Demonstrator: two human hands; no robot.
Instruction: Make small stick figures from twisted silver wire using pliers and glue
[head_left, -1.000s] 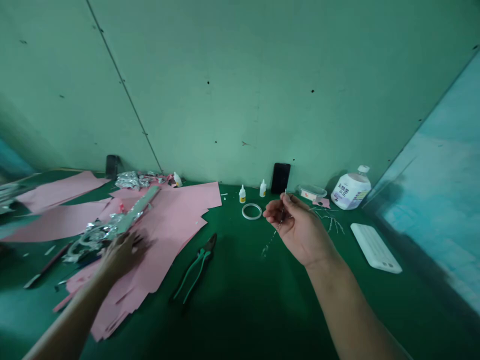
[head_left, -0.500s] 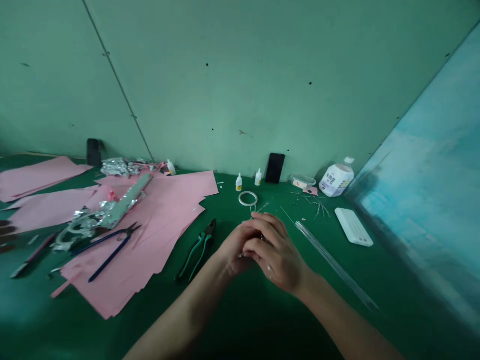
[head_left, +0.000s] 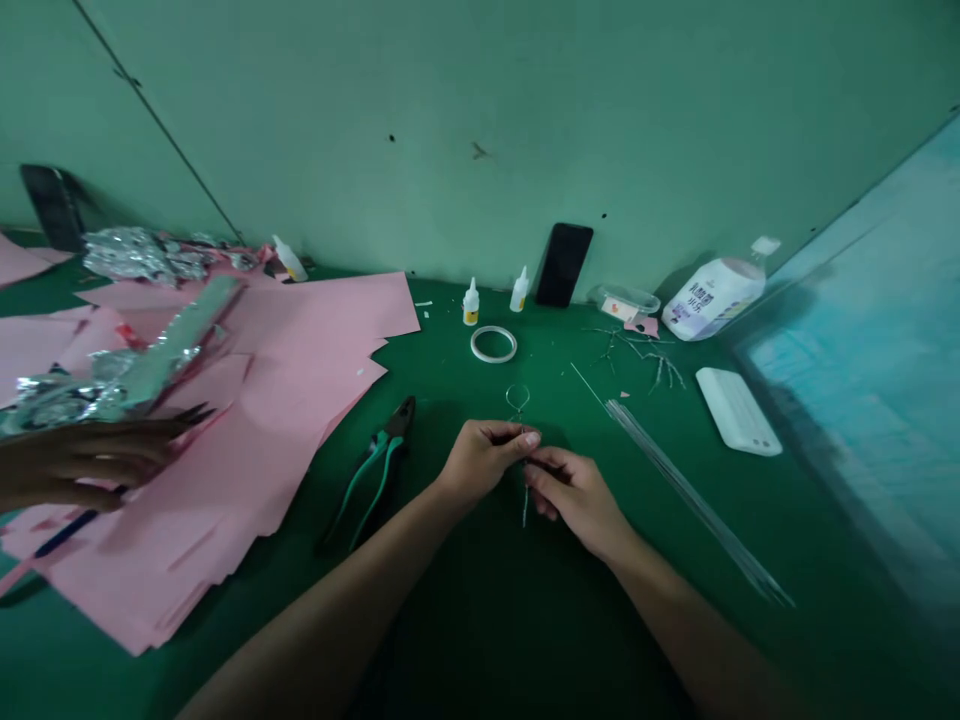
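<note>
My left hand (head_left: 480,460) and my right hand (head_left: 574,495) meet above the green mat (head_left: 465,620), both pinching a thin silver wire (head_left: 524,505). A small wire loop (head_left: 517,400) stands above my fingertips, and a short tail hangs below them. Left of my hands lie green-handled pliers (head_left: 371,470), not touched. Another person's hand (head_left: 90,460) reaches in from the left edge over the pink paper sheets (head_left: 300,340). Part of a blue-handled tool (head_left: 67,533) shows beneath that hand.
A foil-wrapped strip (head_left: 142,365) lies on the paper. Along the wall stand glue bottles (head_left: 470,303), a tape ring (head_left: 493,344), a phone (head_left: 564,265) and a white plastic bottle (head_left: 712,300). Wire sprigs (head_left: 637,355), thin rods (head_left: 690,490) and a white power bank (head_left: 739,410) lie right.
My left hand has come from over the pink paper to the wire. My hands have drawn slightly apart, showing the loop. The view has turned left and a hand has entered at the left.
</note>
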